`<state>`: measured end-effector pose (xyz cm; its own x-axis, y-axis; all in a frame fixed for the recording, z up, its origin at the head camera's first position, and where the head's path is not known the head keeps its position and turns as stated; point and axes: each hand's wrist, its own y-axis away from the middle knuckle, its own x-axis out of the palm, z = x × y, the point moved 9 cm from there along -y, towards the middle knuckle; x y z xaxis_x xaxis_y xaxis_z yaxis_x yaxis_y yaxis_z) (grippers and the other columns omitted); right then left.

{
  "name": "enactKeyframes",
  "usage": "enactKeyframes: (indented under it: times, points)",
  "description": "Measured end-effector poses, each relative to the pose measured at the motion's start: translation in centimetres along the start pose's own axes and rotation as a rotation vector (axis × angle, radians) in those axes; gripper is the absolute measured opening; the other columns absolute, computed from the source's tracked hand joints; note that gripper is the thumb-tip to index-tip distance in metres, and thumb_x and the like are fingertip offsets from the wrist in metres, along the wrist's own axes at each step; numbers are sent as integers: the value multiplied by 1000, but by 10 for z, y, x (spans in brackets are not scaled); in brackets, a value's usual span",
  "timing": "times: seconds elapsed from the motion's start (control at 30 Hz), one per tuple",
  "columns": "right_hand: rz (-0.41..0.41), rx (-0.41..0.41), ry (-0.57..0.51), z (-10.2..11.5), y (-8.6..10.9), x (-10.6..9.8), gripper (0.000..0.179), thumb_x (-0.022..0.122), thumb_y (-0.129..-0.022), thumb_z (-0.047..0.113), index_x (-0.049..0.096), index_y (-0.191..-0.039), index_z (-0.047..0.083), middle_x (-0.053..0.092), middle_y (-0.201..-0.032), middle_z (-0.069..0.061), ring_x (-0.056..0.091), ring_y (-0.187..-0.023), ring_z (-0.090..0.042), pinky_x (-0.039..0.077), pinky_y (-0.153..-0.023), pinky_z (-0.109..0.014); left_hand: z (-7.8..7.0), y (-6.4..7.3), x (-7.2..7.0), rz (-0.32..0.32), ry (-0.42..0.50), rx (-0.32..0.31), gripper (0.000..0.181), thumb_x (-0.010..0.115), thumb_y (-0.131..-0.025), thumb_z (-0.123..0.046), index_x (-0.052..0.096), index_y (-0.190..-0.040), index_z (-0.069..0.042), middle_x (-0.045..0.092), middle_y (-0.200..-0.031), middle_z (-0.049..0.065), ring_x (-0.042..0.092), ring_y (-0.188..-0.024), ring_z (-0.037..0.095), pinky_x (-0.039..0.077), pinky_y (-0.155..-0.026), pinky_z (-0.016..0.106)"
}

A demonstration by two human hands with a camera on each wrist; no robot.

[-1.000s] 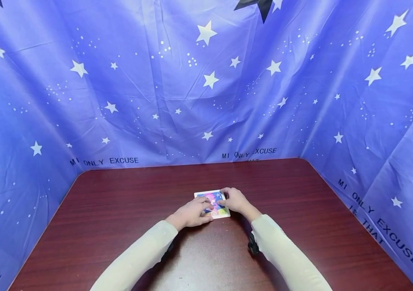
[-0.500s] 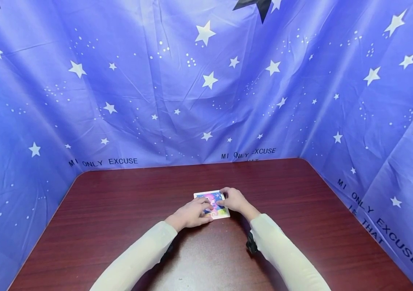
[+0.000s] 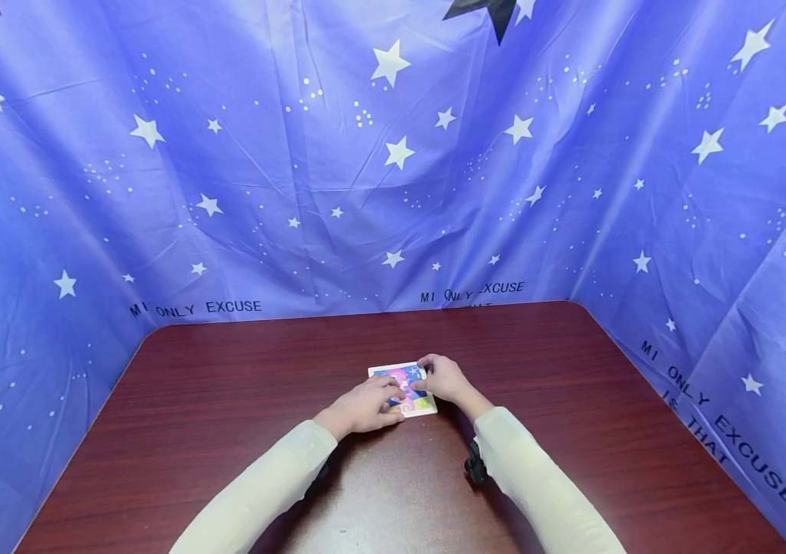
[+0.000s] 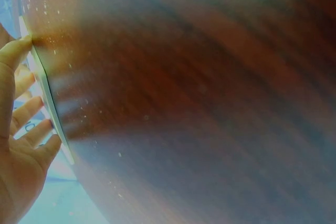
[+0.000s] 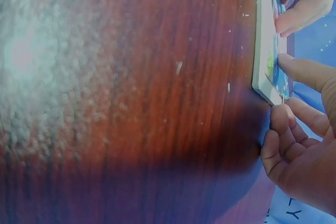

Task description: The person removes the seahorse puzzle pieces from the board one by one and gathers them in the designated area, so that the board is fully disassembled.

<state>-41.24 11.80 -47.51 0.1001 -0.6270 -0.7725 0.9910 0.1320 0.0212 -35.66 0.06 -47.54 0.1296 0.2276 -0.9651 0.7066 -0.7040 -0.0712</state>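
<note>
A square picture board (image 3: 421, 402) with a pale rim lies flat on the table, showing a pink figure like a seahorse on blue. The left hand (image 3: 363, 405) rests on it from the left, fingertips on the picture and thumb along the near edge. From the right, the right hand (image 3: 446, 380) holds the board's right side, thumb on the picture and forefinger at the far right corner. In the right wrist view the board (image 5: 264, 40) shows a thick white edge, with the right hand's other fingers (image 5: 278, 150) curled beside a corner. Fingers cover part of the picture.
The dark red wooden table (image 3: 226, 369) has rounded far corners. A blue curtain (image 3: 337, 154) with white stars hangs behind it and on both sides. Small pale specks show on the tabletop in the wrist views.
The right hand and forearm have shifted very slightly left. The left hand and the board stay almost where they were.
</note>
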Motion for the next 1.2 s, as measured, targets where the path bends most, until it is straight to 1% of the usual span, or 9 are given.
enactKeyframes:
  times: [0.2,0.3,0.5,1.0,1.2]
  points:
    - [7,5,-35,-2,0,3,44,80,-71,17,62,-108,1,48,-66,0,45,-61,-11,36,-55,-23,1,0,1,9,2,-6,37,59,-89,-38,62,-118,-15,54,-123,3,51,-114,17,41,-101,32]
    - [3,11,-58,-3,-1,2,43,80,-70,16,62,-107,1,46,-65,1,43,-60,-11,35,-55,-22,1,-1,1,4,-1,-2,36,59,-89,-37,62,-117,-15,55,-122,2,52,-112,16,41,-100,31]
    - [-14,20,-79,-5,-2,1,43,80,-69,14,62,-106,3,47,-66,1,44,-59,-11,36,-55,-22,-1,0,-1,-2,8,1,35,60,-89,-37,62,-116,-15,55,-120,3,53,-109,16,42,-98,32]
    - [-6,65,-112,-7,-2,4,41,79,-71,13,60,-106,5,46,-69,1,44,-62,-11,36,-58,-23,-2,0,-2,-2,8,9,35,60,-89,-37,63,-116,-15,55,-119,2,53,-104,15,43,-96,30]
    - [-21,68,-112,-7,-2,2,39,78,-72,13,60,-105,4,47,-69,-1,45,-63,-12,35,-58,-23,-2,0,-2,-10,11,14,35,61,-88,-36,63,-115,-15,55,-118,2,53,-104,15,43,-96,30]
